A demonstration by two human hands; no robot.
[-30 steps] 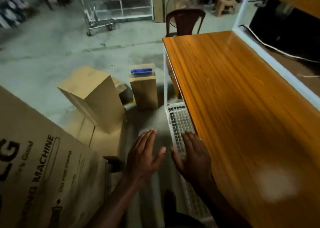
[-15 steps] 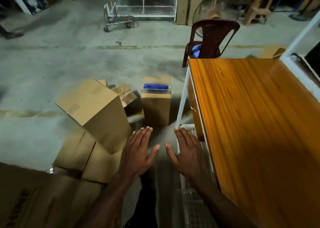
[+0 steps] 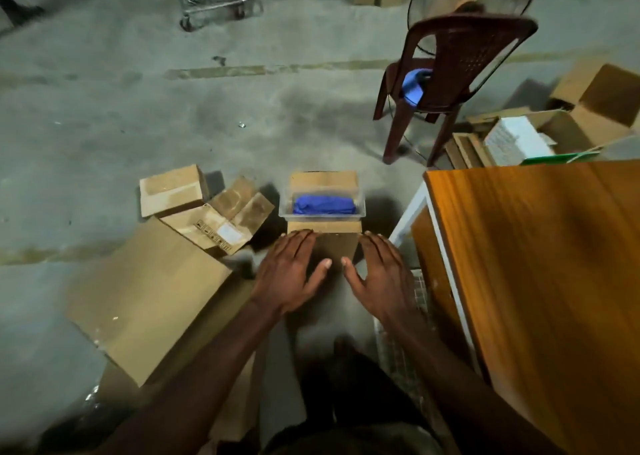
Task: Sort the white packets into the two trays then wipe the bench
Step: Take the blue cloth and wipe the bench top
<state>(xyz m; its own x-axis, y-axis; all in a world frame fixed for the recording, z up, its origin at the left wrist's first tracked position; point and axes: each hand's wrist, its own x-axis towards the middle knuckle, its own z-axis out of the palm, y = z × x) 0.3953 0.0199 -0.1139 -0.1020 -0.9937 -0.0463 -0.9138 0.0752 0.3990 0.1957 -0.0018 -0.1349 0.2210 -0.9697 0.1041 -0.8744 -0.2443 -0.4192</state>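
Observation:
A clear plastic tray (image 3: 285, 209) holding a folded blue cloth (image 3: 323, 204) sits on top of an upright cardboard box (image 3: 323, 228) on the floor. My left hand (image 3: 292, 269) and my right hand (image 3: 382, 274) are stretched out side by side just short of that box, fingers straight and spread, holding nothing. The orange wooden bench (image 3: 540, 264) fills the right side, its top bare. No white packets show on it.
Several cardboard boxes (image 3: 152, 292) lie on the floor at the left. A white wire rack (image 3: 398, 344) stands low beside the bench. A dark red plastic chair (image 3: 450, 74) with a blue item on its seat stands behind. More open boxes (image 3: 540, 129) lie beyond the bench.
The view has swung left and forward, off the bench toward the floor. Both open hands have moved closer to the box with the tray of blue cloth.

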